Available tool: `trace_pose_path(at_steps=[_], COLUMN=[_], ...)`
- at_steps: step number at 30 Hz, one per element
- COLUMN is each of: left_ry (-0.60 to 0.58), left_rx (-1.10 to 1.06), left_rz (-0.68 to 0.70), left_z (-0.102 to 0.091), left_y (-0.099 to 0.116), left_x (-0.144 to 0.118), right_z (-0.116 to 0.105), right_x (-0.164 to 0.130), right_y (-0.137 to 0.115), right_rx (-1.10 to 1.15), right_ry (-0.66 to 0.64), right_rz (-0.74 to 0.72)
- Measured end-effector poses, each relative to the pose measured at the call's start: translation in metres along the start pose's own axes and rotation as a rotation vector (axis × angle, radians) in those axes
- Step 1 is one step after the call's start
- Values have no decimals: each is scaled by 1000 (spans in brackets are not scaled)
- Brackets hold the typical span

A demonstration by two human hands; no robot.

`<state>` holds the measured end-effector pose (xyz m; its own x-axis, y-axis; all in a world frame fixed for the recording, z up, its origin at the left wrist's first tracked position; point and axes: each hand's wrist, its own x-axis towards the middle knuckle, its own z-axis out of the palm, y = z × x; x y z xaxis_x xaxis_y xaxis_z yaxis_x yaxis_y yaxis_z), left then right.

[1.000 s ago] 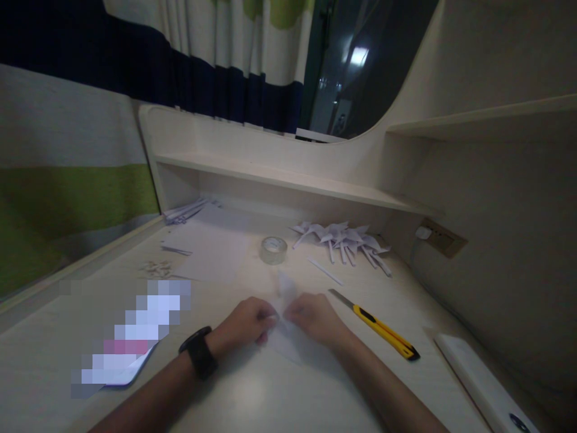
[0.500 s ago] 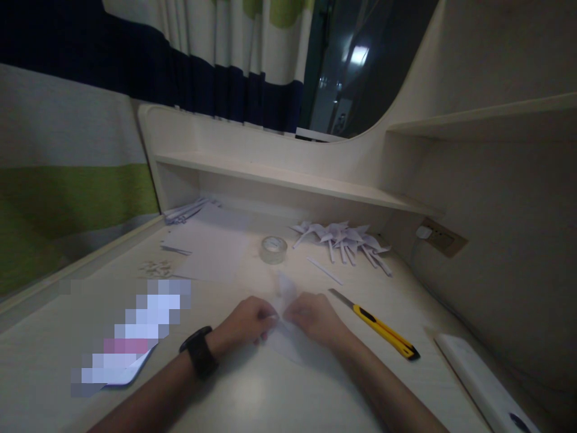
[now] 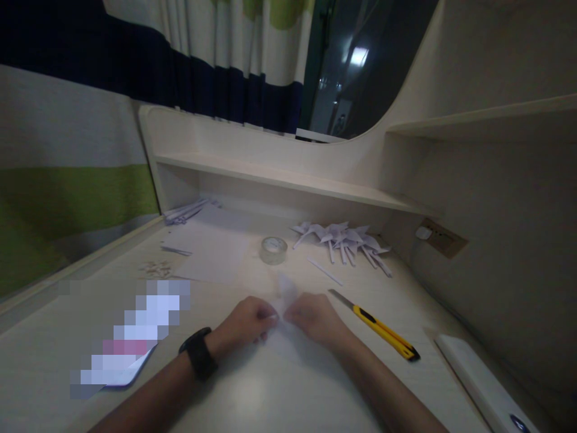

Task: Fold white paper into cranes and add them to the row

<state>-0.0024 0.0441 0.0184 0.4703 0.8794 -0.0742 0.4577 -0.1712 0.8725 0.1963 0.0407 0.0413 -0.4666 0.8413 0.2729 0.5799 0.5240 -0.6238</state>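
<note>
A white piece of paper (image 3: 285,285), with one corner standing up, lies over the desk between my hands; it is blurred. My left hand (image 3: 247,320), with a dark watch on the wrist, pinches its left side. Close beside it, my right hand (image 3: 314,316) has its fingers closed on the same paper from the right. The fingertips nearly meet, and a small part between them cannot be made out. To the right of my right hand lies a yellow utility knife (image 3: 382,331) with its blade out. A clear tape roll (image 3: 273,251) sits beyond the paper.
Several white paper pinwheels (image 3: 345,234) lie at the back right, near a thin paper stick (image 3: 325,272). Paper sheets (image 3: 219,243), rolled sticks (image 3: 187,211) and small pale bits (image 3: 157,269) are back left. A blurred-out phone (image 3: 128,368) lies left; a white case (image 3: 484,379) lies right.
</note>
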Motion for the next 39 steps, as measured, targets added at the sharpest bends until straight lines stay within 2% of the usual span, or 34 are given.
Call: trace_pose_path(at_steps=[9, 39], left_ry=[34, 29], left_rx=[51, 37], left_rz=[39, 44], left_z=[1, 0], left_y=[-9, -6], left_x=[3, 3], right_z=[-1, 0], right_x=[0, 0], right_y=[-1, 1], right_rx=[17, -22], right_ry=[-4, -14], right_rz=[0, -14])
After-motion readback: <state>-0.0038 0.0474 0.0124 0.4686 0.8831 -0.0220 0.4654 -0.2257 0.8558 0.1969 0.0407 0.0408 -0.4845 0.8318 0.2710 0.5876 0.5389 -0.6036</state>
